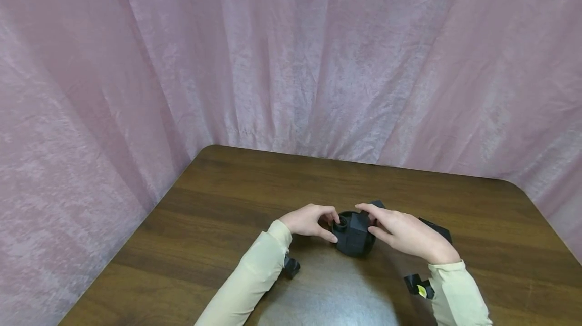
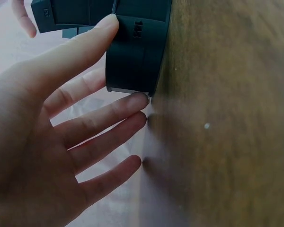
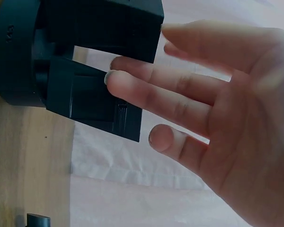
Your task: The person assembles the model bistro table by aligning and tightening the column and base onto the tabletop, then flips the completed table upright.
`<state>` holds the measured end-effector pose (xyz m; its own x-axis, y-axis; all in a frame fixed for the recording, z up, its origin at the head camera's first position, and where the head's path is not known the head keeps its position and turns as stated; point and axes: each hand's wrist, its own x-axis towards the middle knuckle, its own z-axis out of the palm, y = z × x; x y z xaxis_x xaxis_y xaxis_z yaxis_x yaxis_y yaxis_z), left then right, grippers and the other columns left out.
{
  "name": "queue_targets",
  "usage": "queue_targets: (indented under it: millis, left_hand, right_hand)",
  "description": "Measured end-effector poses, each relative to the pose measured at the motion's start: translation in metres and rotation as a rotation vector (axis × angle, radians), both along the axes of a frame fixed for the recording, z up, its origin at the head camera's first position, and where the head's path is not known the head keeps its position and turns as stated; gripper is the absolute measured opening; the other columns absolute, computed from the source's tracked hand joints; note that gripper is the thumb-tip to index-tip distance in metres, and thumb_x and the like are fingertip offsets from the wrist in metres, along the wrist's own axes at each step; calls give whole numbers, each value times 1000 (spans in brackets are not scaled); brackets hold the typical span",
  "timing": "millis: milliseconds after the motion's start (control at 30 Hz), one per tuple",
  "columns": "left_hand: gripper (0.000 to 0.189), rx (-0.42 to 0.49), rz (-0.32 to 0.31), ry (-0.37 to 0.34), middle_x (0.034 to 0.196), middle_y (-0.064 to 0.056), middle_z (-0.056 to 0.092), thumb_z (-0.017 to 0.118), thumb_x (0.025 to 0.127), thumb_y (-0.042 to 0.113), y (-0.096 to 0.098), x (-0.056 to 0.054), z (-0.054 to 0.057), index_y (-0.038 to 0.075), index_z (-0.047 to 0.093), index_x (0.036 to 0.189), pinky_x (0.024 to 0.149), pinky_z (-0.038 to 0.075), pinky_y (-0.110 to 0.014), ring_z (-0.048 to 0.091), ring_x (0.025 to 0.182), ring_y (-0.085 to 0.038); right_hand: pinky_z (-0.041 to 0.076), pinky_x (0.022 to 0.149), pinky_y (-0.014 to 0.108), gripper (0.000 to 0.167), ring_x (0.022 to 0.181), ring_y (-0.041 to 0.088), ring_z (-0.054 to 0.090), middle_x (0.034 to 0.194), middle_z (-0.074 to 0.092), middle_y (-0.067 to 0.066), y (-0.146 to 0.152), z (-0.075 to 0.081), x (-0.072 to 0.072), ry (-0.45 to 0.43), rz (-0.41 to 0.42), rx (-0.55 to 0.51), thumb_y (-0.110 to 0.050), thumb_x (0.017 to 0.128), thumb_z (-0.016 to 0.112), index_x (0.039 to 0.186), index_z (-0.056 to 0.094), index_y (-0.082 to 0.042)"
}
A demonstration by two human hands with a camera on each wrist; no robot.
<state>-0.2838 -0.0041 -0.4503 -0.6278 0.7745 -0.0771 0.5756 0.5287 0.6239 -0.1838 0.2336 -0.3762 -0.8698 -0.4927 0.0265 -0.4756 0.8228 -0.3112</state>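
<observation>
A black plastic assembly (image 1: pixel 354 245), with a round base and blocky upright parts, stands on the table between the hands. My left hand (image 1: pixel 309 221) grips the round base (image 2: pixel 135 61) from the left, thumb on its near side and fingers around the far side. The other fingers reach down close to the tabletop. From the right, my right hand (image 1: pixel 402 230) holds one upright block (image 3: pixel 113 28), thumb at its outer edge and fingers in the gap. Two fingertips overlap a second, tapered block (image 3: pixel 94 99) beside it.
A flat black piece (image 1: pixel 435 230) lies on the wooden table (image 1: pixel 254 184) behind the right wrist. Wrist cameras hang under both sleeves, the left camera (image 1: pixel 291 267) and the right camera (image 1: pixel 419 286). A pink curtain (image 1: pixel 291 63) closes off the table's back and left.
</observation>
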Motion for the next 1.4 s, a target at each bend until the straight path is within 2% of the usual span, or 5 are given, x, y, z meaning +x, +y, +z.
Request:
queue_targets:
  millis: [167, 400, 767, 1100, 1400]
  left_hand:
    - [36, 0, 5, -3, 105, 5, 68, 80, 80, 32, 0, 0, -1, 22, 63, 110, 91, 46, -22, 60, 100, -6]
    - [36, -3, 15, -18, 105, 6, 67, 80, 80, 33, 0, 1, 0, 23, 63, 110, 90, 46, -22, 59, 99, -5]
    - [36, -7, 9, 2, 106, 4, 68, 79, 80, 33, 0, 2, 0, 22, 63, 111, 91, 46, -22, 60, 100, -6]
    - [37, -9, 8, 13, 104, 4, 68, 80, 80, 33, 1, 2, -1, 22, 63, 110, 90, 45, -21, 59, 98, -5]
    - [37, -14, 7, 17, 104, 4, 68, 80, 80, 33, 2, 3, -1, 22, 62, 110, 91, 45, -21, 60, 99, -8]
  right_hand:
    - [42, 62, 21, 52, 67, -4, 49, 92, 63, -8, 2, -2, 0, -42, 62, -23, -11, 96, 56, 145, 42, -24]
    - [40, 58, 21, 48, 60, -4, 45, 85, 64, -7, 1, -2, -3, -124, 113, -55, -12, 96, 57, 143, 45, -15]
    - [34, 52, 19, 38, 52, -3, 36, 65, 49, -14, 0, 4, 3, -26, 26, -5, -16, 92, 64, 130, 60, -9]
    - [47, 67, 23, 33, 78, 1, 51, 107, 56, 0, 1, 1, 5, 138, 66, 7, -15, 84, 74, 116, 65, -9]
    - [49, 70, 27, 30, 81, 6, 57, 104, 60, -4, -1, -1, 4, 166, 59, 28, -21, 84, 75, 111, 63, -14]
